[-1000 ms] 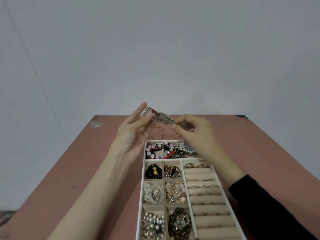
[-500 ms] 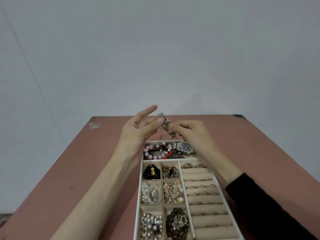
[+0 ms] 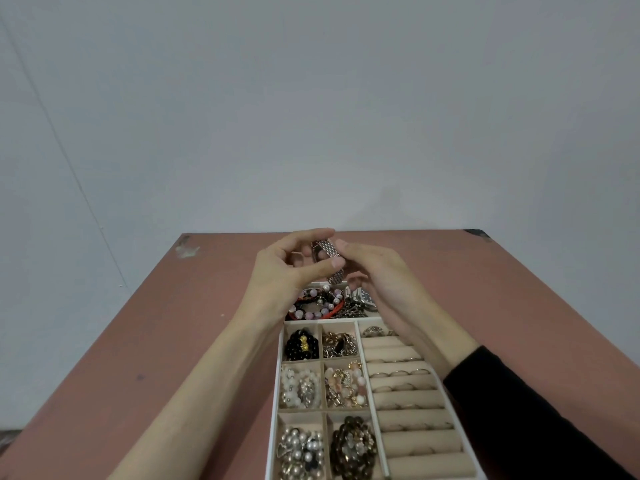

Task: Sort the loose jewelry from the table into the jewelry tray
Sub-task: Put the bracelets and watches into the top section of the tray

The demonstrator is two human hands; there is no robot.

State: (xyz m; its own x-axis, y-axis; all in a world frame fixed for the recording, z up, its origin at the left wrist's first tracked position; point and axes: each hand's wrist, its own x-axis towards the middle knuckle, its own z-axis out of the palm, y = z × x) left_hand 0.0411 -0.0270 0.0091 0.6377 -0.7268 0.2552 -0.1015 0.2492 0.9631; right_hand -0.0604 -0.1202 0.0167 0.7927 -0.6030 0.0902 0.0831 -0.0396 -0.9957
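A person's left hand and right hand hold a silver metal link band between them, thumbs and curled fingers pinching it from either side, above the far end of a white jewelry tray on a reddish-brown table. Below the band, the tray's far compartment holds beaded bracelets and a wristwatch.

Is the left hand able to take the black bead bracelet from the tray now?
Probably not yet: the left hand holds the metal band together with the right hand. The black bead bracelet lies uncovered, so nothing else blocks it.
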